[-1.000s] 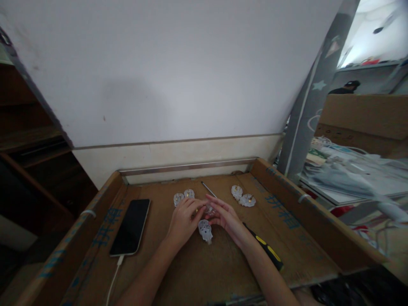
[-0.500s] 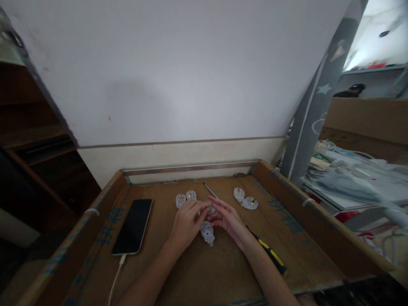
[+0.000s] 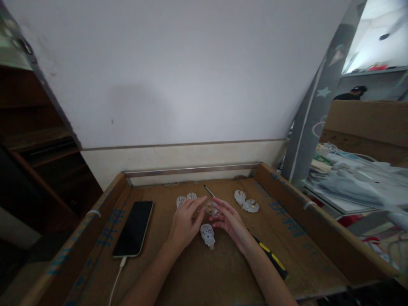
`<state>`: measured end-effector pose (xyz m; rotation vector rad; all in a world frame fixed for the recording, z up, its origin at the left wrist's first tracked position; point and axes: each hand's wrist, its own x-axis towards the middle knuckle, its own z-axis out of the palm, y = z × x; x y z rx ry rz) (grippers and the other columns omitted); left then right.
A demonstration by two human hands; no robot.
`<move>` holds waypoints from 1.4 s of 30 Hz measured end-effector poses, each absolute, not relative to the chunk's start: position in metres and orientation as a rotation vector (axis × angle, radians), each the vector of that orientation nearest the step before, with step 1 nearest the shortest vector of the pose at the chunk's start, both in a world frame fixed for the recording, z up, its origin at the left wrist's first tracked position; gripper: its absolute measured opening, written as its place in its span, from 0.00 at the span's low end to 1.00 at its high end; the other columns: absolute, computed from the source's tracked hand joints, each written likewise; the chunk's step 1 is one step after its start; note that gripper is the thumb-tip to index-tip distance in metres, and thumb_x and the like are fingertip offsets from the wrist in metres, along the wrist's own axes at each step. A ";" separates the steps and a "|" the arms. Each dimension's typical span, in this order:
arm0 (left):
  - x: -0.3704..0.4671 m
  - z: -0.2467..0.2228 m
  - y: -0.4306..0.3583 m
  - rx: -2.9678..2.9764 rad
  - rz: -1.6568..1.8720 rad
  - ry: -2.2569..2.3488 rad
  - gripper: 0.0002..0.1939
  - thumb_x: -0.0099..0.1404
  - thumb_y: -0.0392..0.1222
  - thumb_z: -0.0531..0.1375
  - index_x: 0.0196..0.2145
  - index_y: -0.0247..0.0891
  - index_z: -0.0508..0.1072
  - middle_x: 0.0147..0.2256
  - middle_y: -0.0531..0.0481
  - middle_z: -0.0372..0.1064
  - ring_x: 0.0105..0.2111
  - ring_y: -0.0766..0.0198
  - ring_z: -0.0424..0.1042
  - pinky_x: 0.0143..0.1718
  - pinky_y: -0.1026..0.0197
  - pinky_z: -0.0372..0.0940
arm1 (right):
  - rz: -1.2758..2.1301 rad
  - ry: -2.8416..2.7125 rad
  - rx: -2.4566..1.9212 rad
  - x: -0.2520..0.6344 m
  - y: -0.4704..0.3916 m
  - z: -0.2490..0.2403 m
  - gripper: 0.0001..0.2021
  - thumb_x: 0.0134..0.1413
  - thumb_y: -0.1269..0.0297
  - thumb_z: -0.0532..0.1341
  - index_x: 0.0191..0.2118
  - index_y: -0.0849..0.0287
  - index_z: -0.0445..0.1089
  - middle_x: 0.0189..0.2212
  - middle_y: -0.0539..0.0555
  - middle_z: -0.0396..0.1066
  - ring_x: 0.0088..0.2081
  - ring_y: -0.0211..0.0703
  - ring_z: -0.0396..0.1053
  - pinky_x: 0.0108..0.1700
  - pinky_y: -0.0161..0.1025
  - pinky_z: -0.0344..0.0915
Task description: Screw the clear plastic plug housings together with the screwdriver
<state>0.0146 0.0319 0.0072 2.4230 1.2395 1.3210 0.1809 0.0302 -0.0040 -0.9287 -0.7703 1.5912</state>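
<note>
Between my two hands is a clear plastic plug part [image 3: 211, 209] with small brass-coloured metal inside. My right hand [image 3: 230, 220] grips it from the right between thumb and fingers. Close by on the left, my left hand [image 3: 187, 219] has its thumb and forefinger apart, and nothing shows between them. Just below the hands a clear plug cover [image 3: 207, 235] lies on the cardboard. Two more plug parts [image 3: 191, 196] sit behind my left hand, partly hidden by it. A screwdriver [image 3: 272, 257] with a black and yellow handle lies under my right forearm, its shaft pointing away.
Another pair of clear plug pieces [image 3: 251, 205] lies at the back right. A phone [image 3: 134, 228] with a white cable [image 3: 116, 278] lies at the left. Raised cardboard sides [image 3: 314, 225] border the work surface. A person [image 3: 352, 93] is far off at the right.
My left hand's fingers have opened and drawn slightly away from the plug part, which shows more plainly in my right hand. The view has shifted a little.
</note>
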 end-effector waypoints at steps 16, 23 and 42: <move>0.006 -0.008 0.041 2.628 0.787 1.591 0.07 0.61 0.36 0.58 0.38 0.44 0.74 0.48 0.49 0.67 0.48 0.53 0.61 0.47 0.49 0.57 | 1.523 -0.758 -0.986 0.179 0.032 -0.009 0.25 0.35 0.57 0.69 0.44 0.57 0.67 0.38 0.53 0.73 0.24 0.38 0.72 0.23 0.33 0.68; 0.008 -0.010 0.040 2.635 0.851 1.593 0.05 0.59 0.34 0.60 0.34 0.41 0.73 0.48 0.48 0.67 0.48 0.52 0.62 0.48 0.49 0.57 | 1.517 -0.790 -0.992 0.179 0.033 -0.011 0.23 0.38 0.58 0.68 0.44 0.56 0.68 0.38 0.53 0.73 0.24 0.37 0.72 0.24 0.34 0.68; 0.030 -0.002 0.027 2.489 1.361 1.272 0.04 0.62 0.35 0.57 0.35 0.39 0.71 0.31 0.51 0.72 0.33 0.60 0.68 0.37 0.58 0.62 | 1.466 -0.972 -1.015 0.179 0.039 -0.026 0.31 0.35 0.53 0.69 0.48 0.55 0.66 0.42 0.55 0.70 0.27 0.35 0.70 0.25 0.33 0.68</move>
